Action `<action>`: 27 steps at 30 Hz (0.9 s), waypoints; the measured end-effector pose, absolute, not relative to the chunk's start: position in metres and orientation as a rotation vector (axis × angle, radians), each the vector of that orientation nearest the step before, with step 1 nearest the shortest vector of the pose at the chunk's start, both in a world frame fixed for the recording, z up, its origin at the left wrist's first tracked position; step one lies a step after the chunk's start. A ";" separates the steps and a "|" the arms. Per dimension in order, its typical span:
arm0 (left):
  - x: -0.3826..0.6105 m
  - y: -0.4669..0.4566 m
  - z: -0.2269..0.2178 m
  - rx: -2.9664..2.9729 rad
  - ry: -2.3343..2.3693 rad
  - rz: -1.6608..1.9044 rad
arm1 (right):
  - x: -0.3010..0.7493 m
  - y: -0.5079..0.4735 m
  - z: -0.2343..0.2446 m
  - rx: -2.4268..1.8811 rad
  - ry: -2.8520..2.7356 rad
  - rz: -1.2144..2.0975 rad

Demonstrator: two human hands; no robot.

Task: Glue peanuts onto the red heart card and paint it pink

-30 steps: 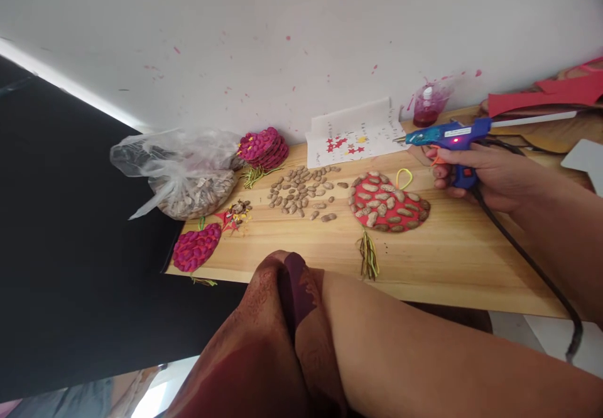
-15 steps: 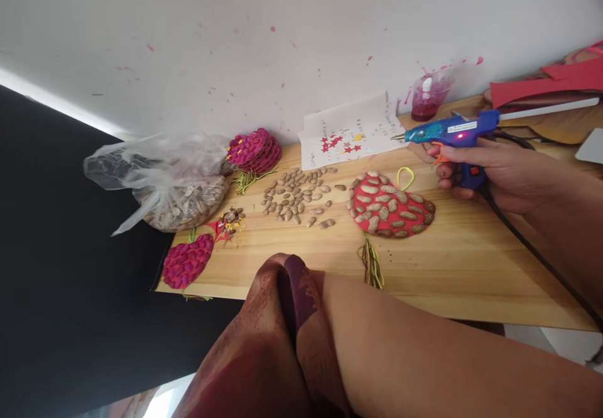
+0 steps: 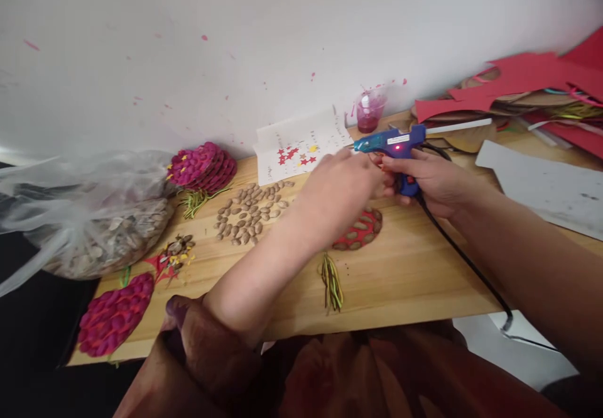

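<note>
Near the table's [image 3: 294, 302] front edge lies a tassel [image 3: 332, 286]; behind it, a peanut-covered red piece [image 3: 362, 232] sits half hidden by the left hand [image 3: 348, 179], whose fingers' grip I cannot tell; the right hand [image 3: 433, 179] wraps the glue gun's [image 3: 391, 143] handle, probably so its tip clears the table

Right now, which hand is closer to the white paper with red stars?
Left: the left hand is beside the right end of the white paper, while the right hand is farther right, gripping the glue gun.
</note>
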State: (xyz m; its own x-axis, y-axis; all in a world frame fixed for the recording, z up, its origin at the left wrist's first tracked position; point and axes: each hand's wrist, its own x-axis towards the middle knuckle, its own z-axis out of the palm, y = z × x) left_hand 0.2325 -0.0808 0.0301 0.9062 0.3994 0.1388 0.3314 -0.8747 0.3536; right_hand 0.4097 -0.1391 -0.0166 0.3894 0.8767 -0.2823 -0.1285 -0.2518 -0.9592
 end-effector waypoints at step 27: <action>0.233 -0.061 -0.029 2.999 0.381 0.251 | 0.411 -0.139 -0.022 -1.429 -0.748 1.218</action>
